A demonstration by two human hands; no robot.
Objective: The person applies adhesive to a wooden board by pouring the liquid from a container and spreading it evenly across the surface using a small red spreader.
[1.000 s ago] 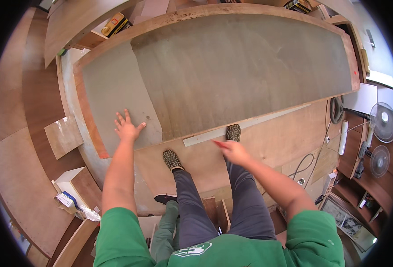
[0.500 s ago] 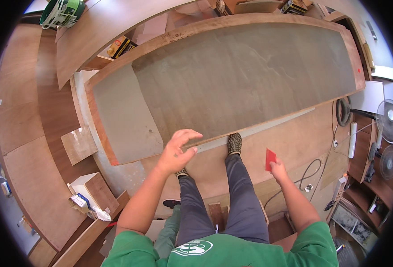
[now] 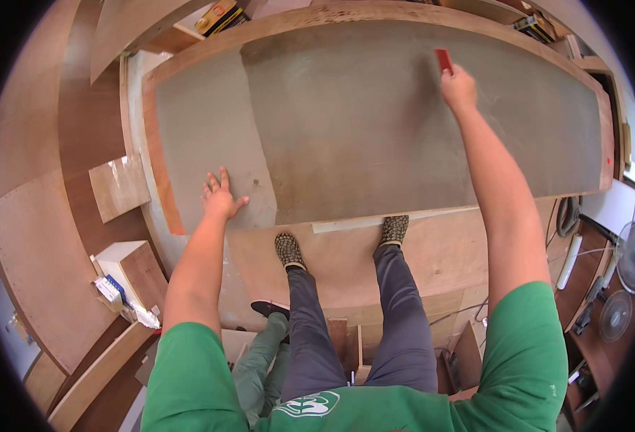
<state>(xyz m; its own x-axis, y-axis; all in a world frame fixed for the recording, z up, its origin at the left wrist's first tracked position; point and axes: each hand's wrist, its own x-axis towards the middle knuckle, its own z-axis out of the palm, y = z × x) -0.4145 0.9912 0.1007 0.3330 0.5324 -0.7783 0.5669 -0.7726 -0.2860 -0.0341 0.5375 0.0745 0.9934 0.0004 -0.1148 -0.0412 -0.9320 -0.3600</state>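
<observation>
A long panel with a wooden border and a grey face (image 3: 360, 122) lies before me. My right hand (image 3: 460, 90) reaches over its far half, closed around a flat red scraper (image 3: 443, 60). Whether the scraper touches the surface I cannot tell. Toward the near left, my left hand (image 3: 220, 199) has its fingers spread over the lighter grey strip (image 3: 206, 133) at the panel's left end and appears to rest there, holding nothing.
A small white-and-wood box (image 3: 127, 270) stands at the left, beside a loose square board (image 3: 119, 187). Fans (image 3: 616, 315) are at the right. Another person's leg (image 3: 263, 367) shows beside mine. Dark-yellow boxes (image 3: 220, 18) lie beyond the panel.
My right hand has swung forward over the panel with the red scraper. My left hand has moved left and spread over the lighter strip. The view has shifted, so the panel sits higher.
</observation>
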